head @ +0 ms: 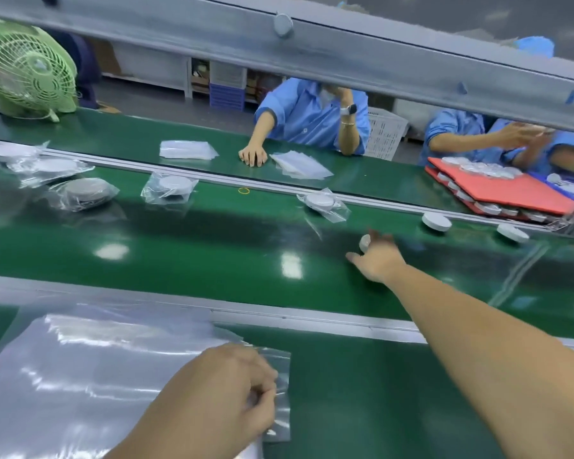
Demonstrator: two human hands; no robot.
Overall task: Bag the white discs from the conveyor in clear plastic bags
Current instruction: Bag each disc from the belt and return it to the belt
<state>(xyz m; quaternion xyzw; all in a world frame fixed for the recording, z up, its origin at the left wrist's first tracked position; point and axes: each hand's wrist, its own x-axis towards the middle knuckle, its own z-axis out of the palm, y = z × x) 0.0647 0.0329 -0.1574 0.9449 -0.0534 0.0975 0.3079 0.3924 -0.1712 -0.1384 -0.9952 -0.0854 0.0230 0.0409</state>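
Note:
My right hand (380, 256) reaches out over the green conveyor belt (179, 246) and grips a white disc (364, 242) at its fingertips. Two more bare white discs (436, 221) (512, 232) lie on the belt's far side to the right. My left hand (226, 399) pinches the edge of a clear plastic bag (280, 392) on the near green table, beside a stack of clear bags (80, 376). Bagged discs (323, 202) (171, 188) (83, 192) lie further left on the belt.
A grey overhead rail (345, 44) crosses the top. Two people in blue sit across the belt, with bag piles (188, 149) (300, 164) and a red tray of discs (497, 188). A green fan (25, 69) stands at far left. A yellow rubber band (244, 191) lies on the belt.

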